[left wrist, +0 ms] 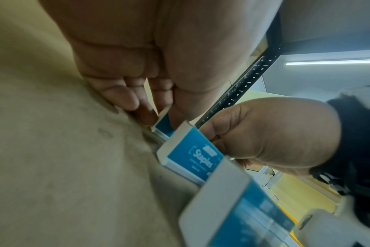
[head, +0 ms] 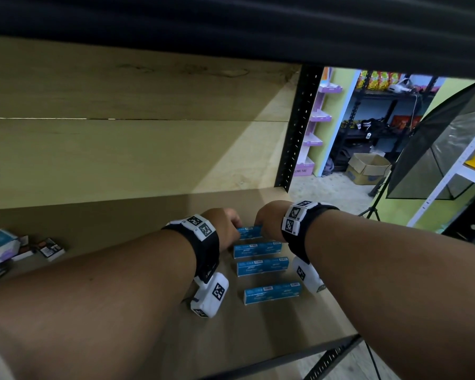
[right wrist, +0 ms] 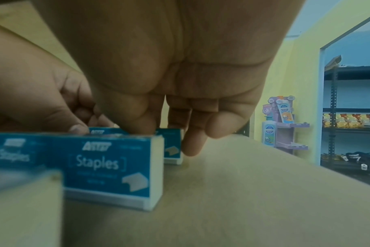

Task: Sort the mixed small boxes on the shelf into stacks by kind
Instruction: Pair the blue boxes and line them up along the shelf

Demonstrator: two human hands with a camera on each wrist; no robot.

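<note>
From the head camera, four blue staple boxes stand in a row on the wooden shelf [head: 137, 204], running from the shelf's front edge toward its back board. Both hands meet at the farthest box [head: 249, 232]: the left hand [head: 225, 226] holds its left end and the right hand [head: 268, 219] its right end. The second box [head: 257, 249], third box [head: 262, 266] and nearest box [head: 272, 293] lie free, each apart from the next. Well to the left of the row, a loose heap of other small boxes [head: 25, 249] sits on the same shelf. The print on the blue boxes is too small to read here.

From the left wrist camera, the left hand's fingers [left wrist: 146, 115] are bent down and pinch the white end flap of the farthest box [left wrist: 163, 124], with the thumb on its near face. The next box [left wrist: 192, 155] reads "Staples" in white on blue, with white ends.

From the right wrist camera, the right hand's thumb presses on the top edge of the farthest box [right wrist: 172, 145], and its fingers [right wrist: 192, 143] curl down just beyond the box's right end; whether they touch it I cannot tell. The second box [right wrist: 114, 168] shows a white logo, "[ Staples ]", and a small drawing of a staple strip.
</note>
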